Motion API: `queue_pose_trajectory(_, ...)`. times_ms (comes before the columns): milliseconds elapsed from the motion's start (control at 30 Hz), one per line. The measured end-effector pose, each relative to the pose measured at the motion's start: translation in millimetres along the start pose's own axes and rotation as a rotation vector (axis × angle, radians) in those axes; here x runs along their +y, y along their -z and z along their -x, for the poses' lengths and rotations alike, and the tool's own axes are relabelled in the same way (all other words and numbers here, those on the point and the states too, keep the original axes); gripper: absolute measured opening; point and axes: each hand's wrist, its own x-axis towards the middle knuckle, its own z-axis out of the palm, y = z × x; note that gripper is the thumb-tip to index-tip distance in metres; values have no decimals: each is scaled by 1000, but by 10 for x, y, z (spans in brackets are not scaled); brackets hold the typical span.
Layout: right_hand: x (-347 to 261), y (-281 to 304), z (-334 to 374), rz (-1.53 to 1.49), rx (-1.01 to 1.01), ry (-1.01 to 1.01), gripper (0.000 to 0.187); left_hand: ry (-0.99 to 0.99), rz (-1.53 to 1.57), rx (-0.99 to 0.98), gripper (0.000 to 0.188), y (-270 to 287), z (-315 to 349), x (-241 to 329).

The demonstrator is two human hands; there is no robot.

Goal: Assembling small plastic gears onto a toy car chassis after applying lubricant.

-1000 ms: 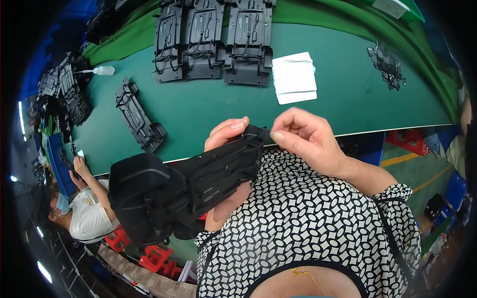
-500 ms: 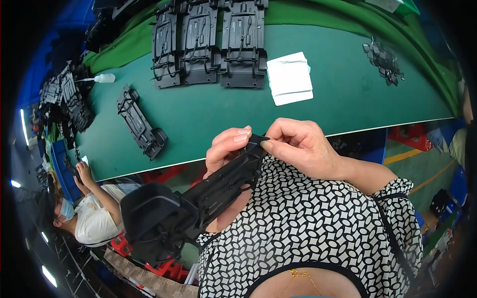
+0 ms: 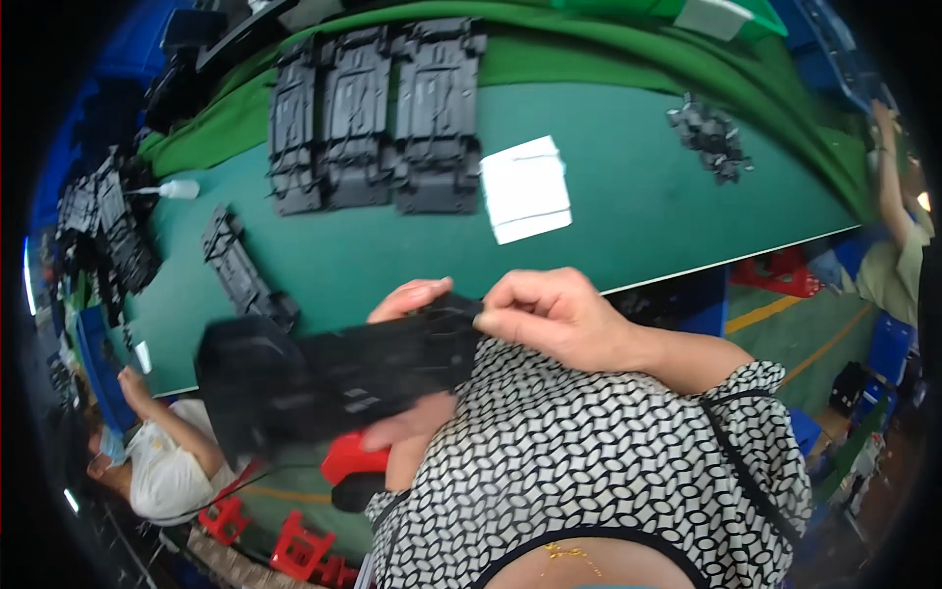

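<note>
From my remote station I read matt black plastic on the held part (image 3: 334,378) (motion blur hides its finer texture), and the same on the ribbed chassis row (image 3: 358,118). The desk (image 3: 628,187) looks smooth, the green drape (image 3: 549,57) soft cloth, the white stack (image 3: 526,191) papery.

This place looks like an assembly workshop of a factory. On the long green table (image 3: 628,196), three similar black plastic chassis (image 3: 437,128) lie in a row, and one more chassis (image 3: 334,383) is held near its front edge. A co-worker (image 3: 172,476) with a face mask is at the left. Red plastic stools (image 3: 299,547) stand around, and the green floor (image 3: 775,344) carries yellow marking lines (image 3: 760,314).
</note>
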Motion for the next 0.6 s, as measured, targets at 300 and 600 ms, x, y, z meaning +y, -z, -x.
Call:
queue_pose_trajectory(300,-183,1046,23,994,585,461,8,242,401,198,106,93,-101,-28)
queue_pose_trajectory(600,39,1844,487,1130,1058,264,9,297,365,170,99,528,-170,-184)
